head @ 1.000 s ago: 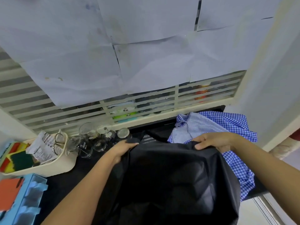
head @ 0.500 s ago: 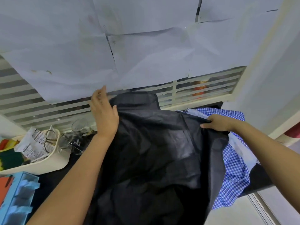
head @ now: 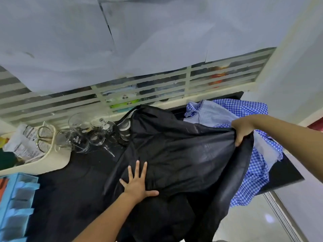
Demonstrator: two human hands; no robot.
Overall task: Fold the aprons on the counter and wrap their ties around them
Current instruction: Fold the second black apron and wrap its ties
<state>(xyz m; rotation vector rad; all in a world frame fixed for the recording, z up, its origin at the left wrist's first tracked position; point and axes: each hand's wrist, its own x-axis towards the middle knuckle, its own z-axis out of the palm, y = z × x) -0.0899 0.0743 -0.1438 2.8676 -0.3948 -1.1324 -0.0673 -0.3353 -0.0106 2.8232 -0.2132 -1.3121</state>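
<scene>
A large black apron (head: 176, 154) lies spread over the dark counter (head: 73, 186), its near part hanging over the front edge. My left hand (head: 138, 184) presses flat on its left side with fingers spread. My right hand (head: 242, 130) grips the apron's right edge and holds it lifted a little. A blue checked apron (head: 251, 172) lies crumpled under and beside the black one at the right, partly draped off the counter. No ties can be made out.
Several glass jars and lids (head: 87, 135) stand at the back, close to the black apron's far edge. A cream tub (head: 52, 163) with packets and scissors sits left; a blue tray (head: 15, 203) is at the near left. A slatted window (head: 157, 86) backs the counter.
The black apron, first bunched, then held up against the window, has come down flat on the counter. My left hand let go of its top and now presses on it; my right hand keeps its grip.
</scene>
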